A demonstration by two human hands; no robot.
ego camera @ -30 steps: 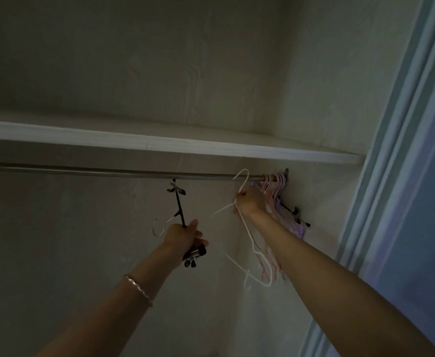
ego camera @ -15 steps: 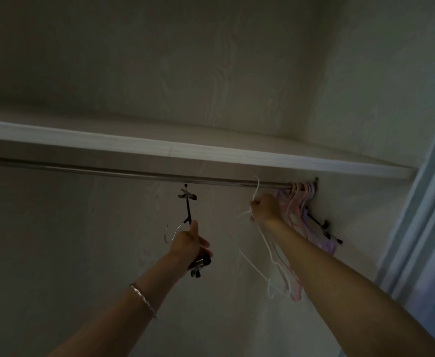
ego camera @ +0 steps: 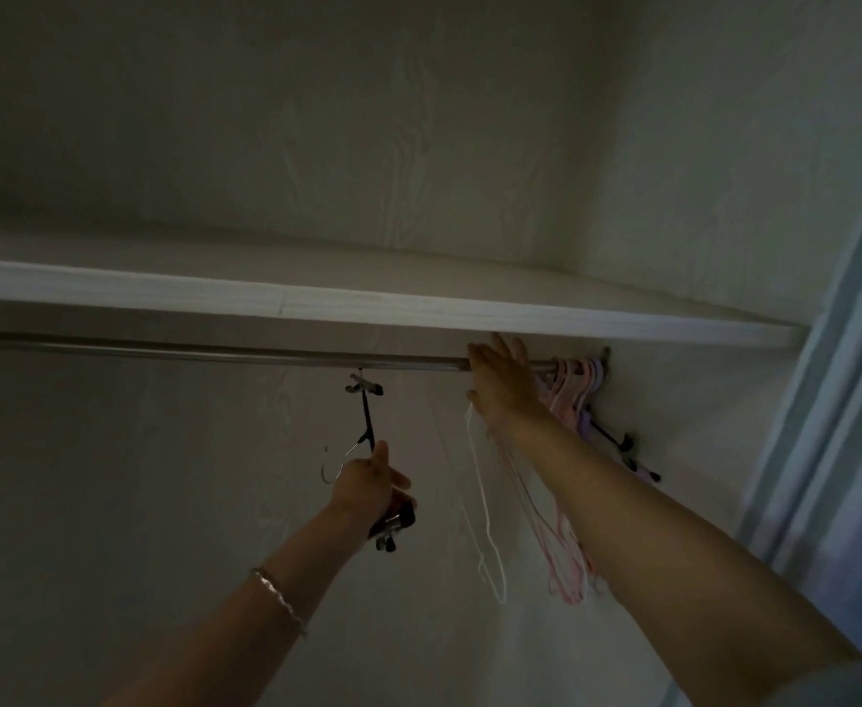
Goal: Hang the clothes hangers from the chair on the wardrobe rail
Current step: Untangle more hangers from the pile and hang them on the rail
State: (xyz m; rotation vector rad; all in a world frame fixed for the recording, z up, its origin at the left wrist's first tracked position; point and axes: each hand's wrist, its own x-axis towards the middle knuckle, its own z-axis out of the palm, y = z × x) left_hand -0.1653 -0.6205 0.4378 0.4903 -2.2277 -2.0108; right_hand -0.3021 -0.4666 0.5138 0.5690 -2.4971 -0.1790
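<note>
The metal wardrobe rail [ego camera: 215, 352] runs under a white shelf. My right hand [ego camera: 503, 385] reaches up to the rail with straight fingers lying over it. A thin white hanger [ego camera: 485, 502] dangles just below that hand; its hook is hidden behind the palm. Several pink and purple hangers [ego camera: 572, 392] hang bunched at the rail's right end. My left hand [ego camera: 365, 489] grips a black clip hanger [ego camera: 368, 426] below the rail, with its metal hook pointing left and one clip close under the rail.
The white shelf [ego camera: 368, 303] sits right above the rail, leaving little room over it. The wardrobe's side wall [ego camera: 699, 400] closes off the right end. Pale blue door framing [ego camera: 837, 349] stands at the far right. The rail is bare to the left.
My right hand has risen from gripping the white hanger below the rail to lying on the rail with fingers stretched. The white hanger now hangs beneath it. My left hand barely moved.
</note>
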